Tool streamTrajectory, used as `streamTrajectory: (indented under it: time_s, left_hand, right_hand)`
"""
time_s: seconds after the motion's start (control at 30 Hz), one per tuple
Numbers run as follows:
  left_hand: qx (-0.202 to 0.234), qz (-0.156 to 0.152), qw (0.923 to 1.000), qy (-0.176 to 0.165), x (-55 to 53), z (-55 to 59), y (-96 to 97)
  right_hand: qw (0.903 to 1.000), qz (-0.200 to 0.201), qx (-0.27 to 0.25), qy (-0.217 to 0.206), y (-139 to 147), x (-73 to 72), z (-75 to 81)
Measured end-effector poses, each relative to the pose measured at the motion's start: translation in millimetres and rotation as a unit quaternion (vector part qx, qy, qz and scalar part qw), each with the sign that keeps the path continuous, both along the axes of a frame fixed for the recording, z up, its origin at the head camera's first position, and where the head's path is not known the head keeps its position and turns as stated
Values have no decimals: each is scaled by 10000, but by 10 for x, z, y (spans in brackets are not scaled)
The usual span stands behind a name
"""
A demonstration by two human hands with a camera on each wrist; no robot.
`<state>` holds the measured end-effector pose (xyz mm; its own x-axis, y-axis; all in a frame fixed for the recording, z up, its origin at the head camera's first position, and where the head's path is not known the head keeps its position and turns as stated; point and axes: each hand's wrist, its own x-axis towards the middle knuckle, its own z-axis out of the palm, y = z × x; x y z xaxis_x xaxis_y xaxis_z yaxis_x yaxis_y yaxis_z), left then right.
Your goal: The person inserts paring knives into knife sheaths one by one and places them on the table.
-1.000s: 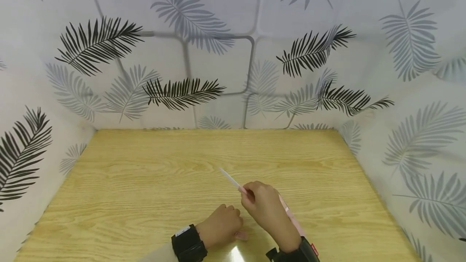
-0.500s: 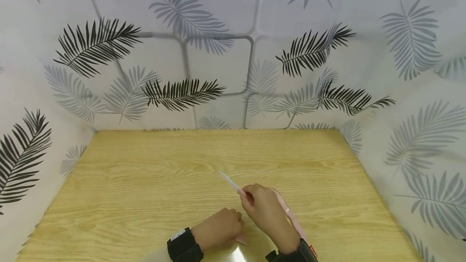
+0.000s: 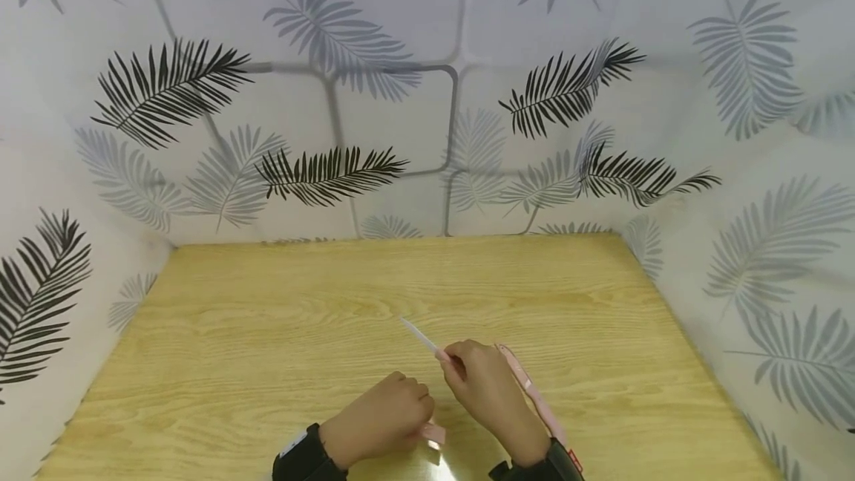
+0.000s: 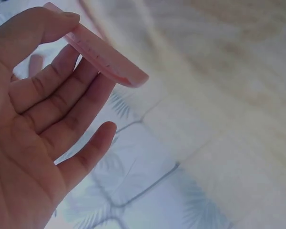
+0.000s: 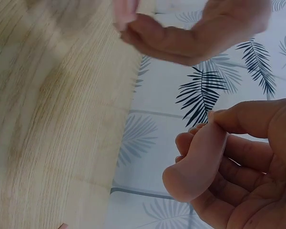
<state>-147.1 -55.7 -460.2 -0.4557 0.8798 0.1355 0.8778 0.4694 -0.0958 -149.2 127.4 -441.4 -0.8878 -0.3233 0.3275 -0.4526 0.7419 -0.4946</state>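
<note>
My right hand (image 3: 484, 384) grips a small knife by its pink handle (image 5: 193, 164). The knife's whitish blade (image 3: 418, 334) points away to the upper left, above the table. In the right wrist view the handle's rounded end juts out from the curled fingers. To the left, my left hand (image 3: 384, 416) pinches a slim pink plastic piece (image 4: 105, 55) between thumb and fingers. This piece is flat with a rounded end and small marks along one side; its other end is covered by the thumb. The little finger stays extended.
Beside my right forearm lies a long slim pink object (image 3: 534, 396) on the wood-grain table (image 3: 267, 318), its near end hidden by the wrist strap. A leaf-patterned cloth (image 3: 401, 117) stands round the table's back and sides.
My left hand has shifted left and a little away from the right hand, and more of the pink piece shows. My right hand with the knife has barely moved. The head view has tilted slightly.
</note>
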Motion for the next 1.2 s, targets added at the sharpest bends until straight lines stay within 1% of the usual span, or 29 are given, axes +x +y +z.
streamTrajectory:
  time_s: [0.1,0.17,0.33,0.43,0.53,0.63,0.73,0.83,1.0,1.1,1.2]
  left_hand:
    - [294,-55,9996,-13,9,92,-72]
    - [502,-95,9986,122,3,154,-131]
    - [976,-64,9927,709,-24,311,-278]
    - [1234,15,9886,862,-44,415,-341]
    - [1505,126,9845,889,-67,496,-389]
    - [1775,257,9795,914,-108,521,-432]
    - [2053,407,9727,1005,-160,500,-477]
    - [2238,571,9657,1186,-213,472,-530]
    - [2325,783,9585,1451,-268,471,-608]
    - [2385,845,9557,1502,-281,495,-641]
    - [2394,918,9547,1508,-291,513,-673]
  right_hand:
    - [10000,9,22,-31,5,6,-6]
    - [10000,8,21,-19,9,9,-8]
    - [9999,18,-48,-97,9,19,-4]
    - [9998,14,-83,-164,5,19,0]
    - [9998,11,-86,-183,1,19,1]
    - [9998,2,-88,-191,-6,22,7]
    - [9998,22,-75,-161,-11,22,11]
    - [9999,64,-48,-97,-10,21,9]
    - [9999,103,-30,27,-5,24,4]
    - [10000,82,-27,26,-3,26,5]
    - [10000,77,-29,23,-3,28,7]
